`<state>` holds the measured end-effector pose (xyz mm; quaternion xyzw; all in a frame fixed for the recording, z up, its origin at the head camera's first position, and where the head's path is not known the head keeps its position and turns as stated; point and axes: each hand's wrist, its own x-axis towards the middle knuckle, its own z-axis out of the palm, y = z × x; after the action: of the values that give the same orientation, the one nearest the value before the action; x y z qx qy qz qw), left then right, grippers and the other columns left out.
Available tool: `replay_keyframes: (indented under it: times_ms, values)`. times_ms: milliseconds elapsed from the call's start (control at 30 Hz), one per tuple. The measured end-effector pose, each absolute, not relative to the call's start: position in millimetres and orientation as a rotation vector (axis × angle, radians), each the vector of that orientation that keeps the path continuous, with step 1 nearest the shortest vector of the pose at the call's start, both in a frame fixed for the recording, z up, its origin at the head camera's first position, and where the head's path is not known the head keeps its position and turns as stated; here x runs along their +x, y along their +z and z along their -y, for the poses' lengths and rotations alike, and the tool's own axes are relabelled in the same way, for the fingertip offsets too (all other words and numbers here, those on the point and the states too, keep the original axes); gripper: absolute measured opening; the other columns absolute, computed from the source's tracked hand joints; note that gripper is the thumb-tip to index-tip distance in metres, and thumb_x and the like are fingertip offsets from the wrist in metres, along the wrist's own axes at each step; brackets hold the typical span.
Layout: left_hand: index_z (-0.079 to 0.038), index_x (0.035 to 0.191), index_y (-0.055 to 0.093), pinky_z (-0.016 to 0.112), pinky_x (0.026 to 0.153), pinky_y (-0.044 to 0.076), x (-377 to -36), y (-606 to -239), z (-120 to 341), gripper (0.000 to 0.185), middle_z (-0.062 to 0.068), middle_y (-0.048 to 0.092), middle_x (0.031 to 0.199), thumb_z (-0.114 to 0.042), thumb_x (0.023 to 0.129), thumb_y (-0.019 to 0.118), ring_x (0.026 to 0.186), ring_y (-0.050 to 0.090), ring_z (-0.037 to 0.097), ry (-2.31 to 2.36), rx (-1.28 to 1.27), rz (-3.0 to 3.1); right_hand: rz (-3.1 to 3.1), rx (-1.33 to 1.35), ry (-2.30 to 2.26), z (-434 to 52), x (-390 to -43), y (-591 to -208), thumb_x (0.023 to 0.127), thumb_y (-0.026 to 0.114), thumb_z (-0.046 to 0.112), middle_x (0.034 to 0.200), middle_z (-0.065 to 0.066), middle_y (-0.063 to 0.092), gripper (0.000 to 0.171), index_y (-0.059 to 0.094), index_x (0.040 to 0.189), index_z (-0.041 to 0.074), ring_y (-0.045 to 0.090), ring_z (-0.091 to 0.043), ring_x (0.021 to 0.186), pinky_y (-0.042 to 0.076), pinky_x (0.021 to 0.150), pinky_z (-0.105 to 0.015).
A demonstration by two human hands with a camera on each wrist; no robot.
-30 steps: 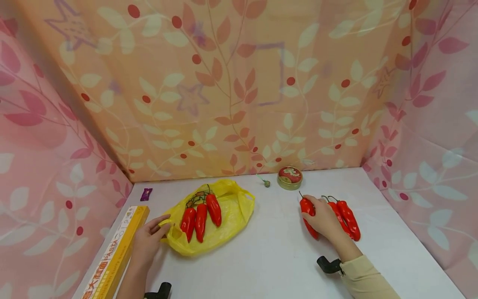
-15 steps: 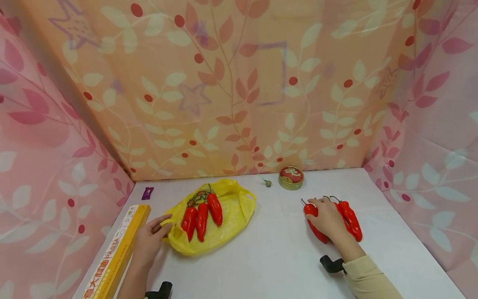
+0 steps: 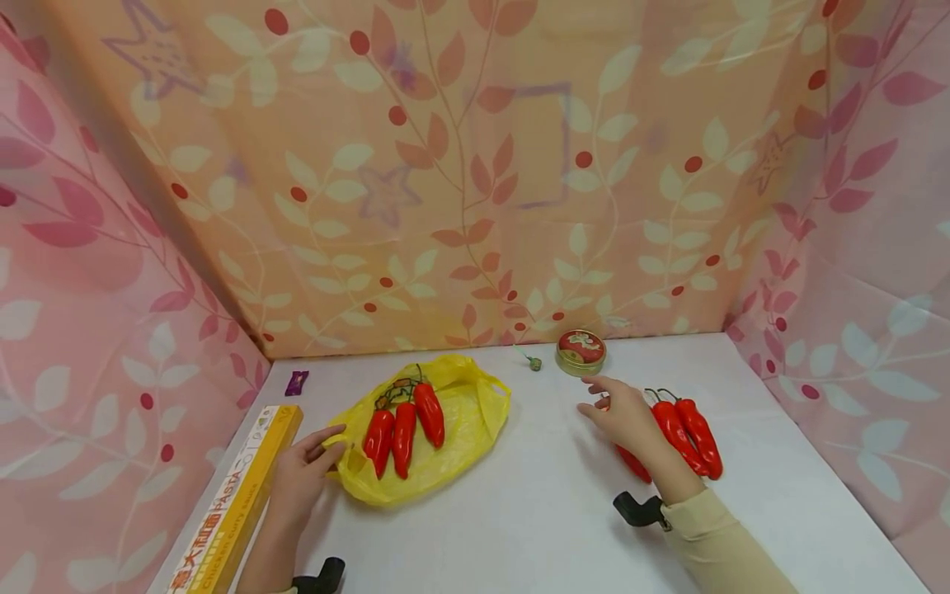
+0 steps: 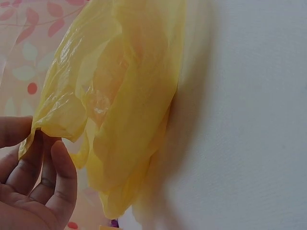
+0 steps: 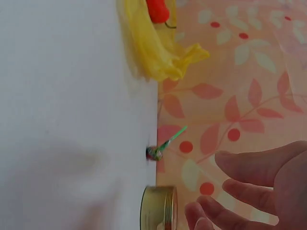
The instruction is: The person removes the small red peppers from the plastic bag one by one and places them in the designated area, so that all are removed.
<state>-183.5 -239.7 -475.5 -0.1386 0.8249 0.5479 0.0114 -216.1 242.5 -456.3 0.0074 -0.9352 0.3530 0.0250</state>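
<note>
Nearest me, at the lower left of the frame, a yellow pasta box (image 3: 241,499) lies lengthwise; at the lower right is my pale sleeve (image 3: 723,536), with a black wrist camera (image 3: 638,509) just beyond its cuff.

At the left of the lower middle, my left hand (image 3: 306,466) pinches the edge of a yellow bag (image 3: 471,421). At the right, my right hand (image 3: 623,417) hangs above the white table (image 3: 534,495), fingers loosely spread and holding nothing (my right wrist view shows bare fingers). Under it, partly hidden, lies a single red pepper (image 3: 633,464); just to the right, two more red peppers (image 3: 684,437) lie side by side.

Left of the middle, three bagged peppers (image 3: 404,437) rest on the bag's spread plastic, their dark stems toward the top of the frame. By my count the split is even: three on the bag, three on the table outside it, so I judge the work about half done.

Farther off, a purple wrapper (image 3: 297,384) lies upper left of the bag. Right of centre sit a small round sweet on a stick (image 3: 534,363) and a red-lidded tin (image 3: 581,352), before the leaf-patterned curtain (image 3: 475,165).
</note>
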Motion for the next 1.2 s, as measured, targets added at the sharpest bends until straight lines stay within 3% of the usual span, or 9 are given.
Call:
replay_keyframes:
  times_ms: [567,1033,1200]
  values:
    - [-0.016,0.140,0.060,0.012,0.081,0.053,-184,-477,239,0.040,0.014,0.056,0.143,-0.026,0.102,0.061,0.109,0.060,0.024,1.708,-0.429,-2.561,2.803,0.231,1.349,-156,-254,-445,0.089,0.077,0.021,0.115,-0.013,0.071,0.046,0.065,0.133,0.012,0.068,-0.025,0.100,0.059,0.084,-0.040]
    - [-0.015,0.140,0.060,0.013,0.082,0.053,-183,-478,238,0.039,0.015,0.059,0.141,-0.025,0.103,0.060,0.107,0.062,0.022,1.751,-0.401,-2.545,2.888,0.344,1.544,-82,-288,-454,0.090,0.077,0.026,0.124,-0.017,0.068,0.052,0.062,0.136,0.008,0.065,-0.029,0.109,0.057,0.092,-0.042]
    - [-0.015,0.140,0.060,0.013,0.082,0.053,-182,-478,239,0.039,0.015,0.059,0.140,-0.027,0.102,0.060,0.106,0.063,0.021,1.740,-0.409,-2.549,2.917,0.339,1.562,-58,-296,-458,0.089,0.079,0.027,0.121,-0.018,0.069,0.054,0.062,0.135,0.006,0.067,-0.029,0.104,0.058,0.086,-0.039]
